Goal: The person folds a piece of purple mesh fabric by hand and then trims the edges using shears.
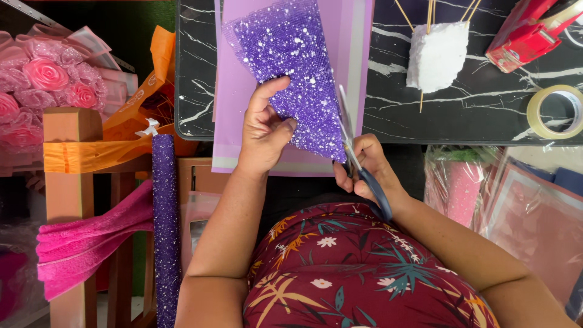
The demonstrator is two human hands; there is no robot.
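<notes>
left grip (264, 130) pinches purple mesh (291, 67) (right edge meets scissors (358, 161)).

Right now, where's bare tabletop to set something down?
Free: the marble table between the white foam block and the tape roll, and the strip at its left edge beside the lilac paper. Crowded: the centre, where the left hand holds purple glitter mesh and the right hand works scissors; a red tape dispenser fills the far right corner.

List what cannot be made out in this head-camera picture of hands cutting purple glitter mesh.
- Scissors: finger loops hidden in the right hand.
- Purple glitter mesh: part covered by the left hand.
- Red tape dispenser: cut off by the top edge.
- Purple roll: lower end cut off by the bottom edge.
</notes>
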